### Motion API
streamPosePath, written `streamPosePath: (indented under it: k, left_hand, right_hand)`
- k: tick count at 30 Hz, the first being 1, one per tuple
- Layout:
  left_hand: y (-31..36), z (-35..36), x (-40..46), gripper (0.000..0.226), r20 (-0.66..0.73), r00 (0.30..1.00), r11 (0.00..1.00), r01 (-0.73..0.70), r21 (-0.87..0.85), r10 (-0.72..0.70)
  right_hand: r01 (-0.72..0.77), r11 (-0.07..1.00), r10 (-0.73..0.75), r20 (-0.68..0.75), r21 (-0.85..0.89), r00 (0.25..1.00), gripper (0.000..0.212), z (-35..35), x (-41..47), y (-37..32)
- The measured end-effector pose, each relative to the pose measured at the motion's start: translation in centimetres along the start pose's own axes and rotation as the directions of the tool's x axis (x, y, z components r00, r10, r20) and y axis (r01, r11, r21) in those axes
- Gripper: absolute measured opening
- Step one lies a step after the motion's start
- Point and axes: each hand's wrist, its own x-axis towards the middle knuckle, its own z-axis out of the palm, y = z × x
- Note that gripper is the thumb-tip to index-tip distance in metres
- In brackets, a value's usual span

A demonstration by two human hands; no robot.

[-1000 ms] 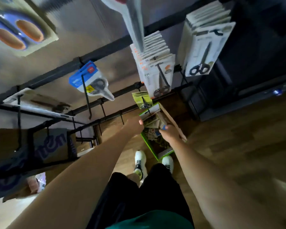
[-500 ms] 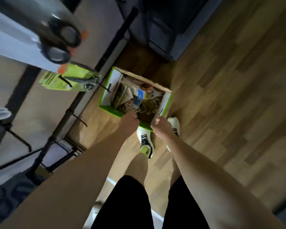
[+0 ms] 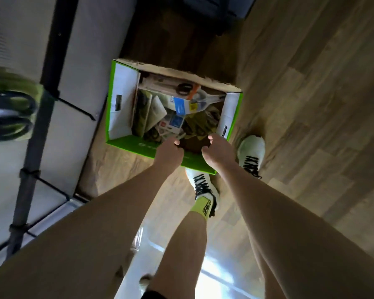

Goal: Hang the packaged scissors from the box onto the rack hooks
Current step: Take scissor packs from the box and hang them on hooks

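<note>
head cam, looks steeply down, box (image 3: 119,100) near, floor (image 3: 311,104) below

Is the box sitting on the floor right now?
Yes, the green box rests on the wooden floor in front of the person's shoes, with both hands at its near rim.

We see a wood-plank floor (image 3: 311,87) carrying an open green-and-white box (image 3: 121,100) that stands just beside the foot of a dark rack (image 3: 50,55). Our two white shoes (image 3: 252,153) rest on the planks at the box's near edge, one partly behind it.
</note>
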Motion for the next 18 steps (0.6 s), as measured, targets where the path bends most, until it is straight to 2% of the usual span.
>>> streamPosePath:
  k: [6, 8, 11, 13, 15, 16, 18]
  left_hand:
    - [-0.5, 3.9, 6.8, 0.021, 0.041, 0.999, 0.998, 0.0, -0.058, 0.003]
    - [-0.6, 5.2, 8.8, 0.009, 0.026, 0.999, 0.998, -0.019, -0.055, 0.021]
    - [-0.7, 7.0, 11.7, 0.018, 0.023, 0.998, 0.996, -0.061, 0.073, 0.059]
    - [-0.4, 8.1, 13.3, 0.012, 0.047, 0.999, 0.998, -0.024, 0.066, 0.02]
    - [0.2, 9.4, 14.4, 0.008, 0.074, 0.997, 0.998, 0.038, -0.055, -0.034]
    - [0.3, 10.1, 15.0, 0.015, 0.079, 0.993, 0.981, 0.101, -0.163, -0.089]
    - [0.6, 11.3, 16.0, 0.06, 0.096, 0.969, 0.868, 0.247, -0.43, -0.228]
  right_hand:
    - [0.051, 0.998, -0.051, -0.009, -0.047, 0.999, 0.05, 2.0, 6.7, 2.3]
    - [0.099, 0.986, -0.098, 0.009, -0.133, 0.995, 0.046, 2.4, 9.1, 2.3]
    - [0.142, 0.943, -0.136, 0.043, -0.302, 0.99, 0.045, 2.2, 12.9, 1.1]
    - [0.143, 0.895, -0.133, 0.051, -0.423, 0.99, 0.047, 1.9, 15.6, 0.2]
    - [0.129, 0.824, -0.114, 0.061, -0.551, 0.992, 0.054, 1.9, 18.2, -0.1]
    - [0.127, 0.782, -0.114, 0.061, -0.611, 0.992, 0.057, 1.9, 19.2, -0.1]
    - [0.14, 0.72, -0.147, 0.048, -0.679, 0.988, 0.059, 2.3, 20.8, 0.1]
